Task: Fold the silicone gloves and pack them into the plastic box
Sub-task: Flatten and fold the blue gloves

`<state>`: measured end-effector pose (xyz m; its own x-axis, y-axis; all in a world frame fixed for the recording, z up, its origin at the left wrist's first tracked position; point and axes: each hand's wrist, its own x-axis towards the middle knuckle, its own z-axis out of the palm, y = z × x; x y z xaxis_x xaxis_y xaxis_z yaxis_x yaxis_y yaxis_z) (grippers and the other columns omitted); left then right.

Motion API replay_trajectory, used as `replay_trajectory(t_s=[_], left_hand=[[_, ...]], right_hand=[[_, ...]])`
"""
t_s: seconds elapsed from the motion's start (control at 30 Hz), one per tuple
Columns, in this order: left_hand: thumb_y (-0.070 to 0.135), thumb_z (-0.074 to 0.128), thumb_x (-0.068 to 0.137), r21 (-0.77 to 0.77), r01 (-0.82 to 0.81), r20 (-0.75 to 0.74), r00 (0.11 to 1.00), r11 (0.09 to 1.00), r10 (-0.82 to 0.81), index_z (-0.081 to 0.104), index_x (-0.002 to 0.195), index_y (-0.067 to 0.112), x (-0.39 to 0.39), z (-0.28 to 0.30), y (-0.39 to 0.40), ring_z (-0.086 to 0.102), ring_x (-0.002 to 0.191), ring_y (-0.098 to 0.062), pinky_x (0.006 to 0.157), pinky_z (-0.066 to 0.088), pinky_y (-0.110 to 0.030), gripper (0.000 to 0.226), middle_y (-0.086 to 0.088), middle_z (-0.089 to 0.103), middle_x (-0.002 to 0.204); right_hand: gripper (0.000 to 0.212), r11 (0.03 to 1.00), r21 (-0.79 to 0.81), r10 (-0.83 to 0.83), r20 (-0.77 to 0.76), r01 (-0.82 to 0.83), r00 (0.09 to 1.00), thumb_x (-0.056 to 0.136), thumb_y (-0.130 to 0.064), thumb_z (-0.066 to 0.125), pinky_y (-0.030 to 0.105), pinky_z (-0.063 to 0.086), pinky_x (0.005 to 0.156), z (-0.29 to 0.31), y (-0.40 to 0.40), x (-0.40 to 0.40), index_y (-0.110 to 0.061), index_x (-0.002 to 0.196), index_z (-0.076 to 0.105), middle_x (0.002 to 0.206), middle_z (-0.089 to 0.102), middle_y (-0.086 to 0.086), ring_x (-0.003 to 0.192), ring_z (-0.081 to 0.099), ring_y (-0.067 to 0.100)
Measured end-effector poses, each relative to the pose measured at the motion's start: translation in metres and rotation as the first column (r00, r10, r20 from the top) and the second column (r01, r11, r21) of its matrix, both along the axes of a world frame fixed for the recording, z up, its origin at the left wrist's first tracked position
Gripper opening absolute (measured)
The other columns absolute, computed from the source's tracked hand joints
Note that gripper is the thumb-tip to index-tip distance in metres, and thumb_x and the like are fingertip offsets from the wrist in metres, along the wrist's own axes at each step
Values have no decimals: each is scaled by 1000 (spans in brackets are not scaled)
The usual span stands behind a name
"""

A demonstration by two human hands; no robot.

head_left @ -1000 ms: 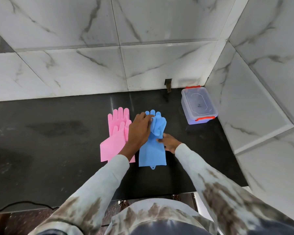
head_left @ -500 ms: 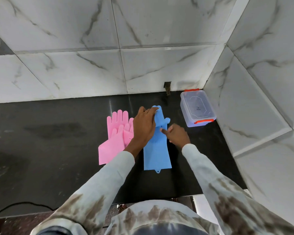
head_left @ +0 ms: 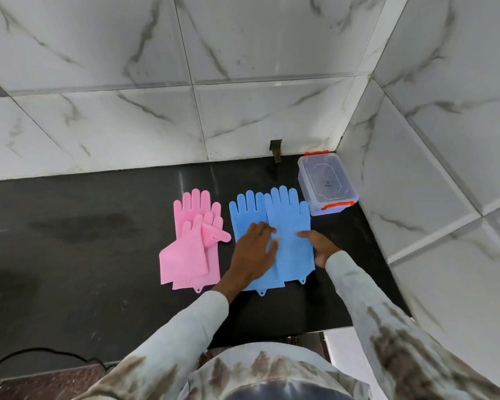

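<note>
Two blue silicone gloves lie flat on the black counter, fingers pointing away from me. The right blue glove (head_left: pixel 289 226) overlaps the left blue glove (head_left: pixel 244 215). My left hand (head_left: pixel 253 252) rests flat across both, fingers spread. My right hand (head_left: pixel 319 244) touches the right glove's outer edge with straight fingers. Two pink gloves (head_left: pixel 194 243) lie stacked to the left, the upper one skewed. The clear plastic box (head_left: pixel 325 183) with orange latches stands shut in the back right corner.
Marble-tiled walls close off the back and the right side. A small dark fitting (head_left: pixel 276 150) sticks out at the wall's base near the box. A black cable (head_left: pixel 41 353) runs along the counter's front edge at left.
The blue gloves, bunched and partly lifted before, now lie spread flat side by side. Both hands moved down onto them. The pink gloves stayed put.
</note>
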<state>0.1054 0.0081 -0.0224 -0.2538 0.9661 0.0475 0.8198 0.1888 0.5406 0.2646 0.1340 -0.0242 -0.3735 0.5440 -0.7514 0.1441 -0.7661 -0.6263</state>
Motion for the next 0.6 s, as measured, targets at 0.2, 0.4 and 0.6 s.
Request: replay_trajectory(t_s=[0.2, 0.4, 0.6], left_hand=[[21, 59, 104, -319, -323, 64, 931, 891, 360, 34, 159, 9, -34, -3, -3, 43, 146, -29, 118, 46, -40, 62, -12, 38, 160], [20, 54, 109, -348, -311, 76, 931, 884, 357, 28, 165, 16, -47, 2, 9, 63, 131, -31, 109, 57, -41, 62, -13, 48, 155], [25, 49, 112, -363, -289, 110, 931, 886, 348, 28, 165, 18, -59, 4, 6, 70, 120, -28, 105, 59, -40, 57, -10, 66, 139]], right_hand=[[41, 983, 181, -3, 227, -39, 974, 109, -8, 52, 58, 44, 118, -11, -1, 6, 6, 147, 54, 147, 60, 27, 137, 57, 49], [41, 941, 294, 66, 323, -166, 944, 109, -9, 54, 56, 43, 120, -11, -7, -1, 4, 148, 54, 149, 59, 23, 137, 58, 44], [41, 945, 276, 74, 345, -177, 936, 110, -6, 51, 57, 42, 121, -11, -8, -3, 2, 150, 52, 151, 58, 21, 139, 56, 44]])
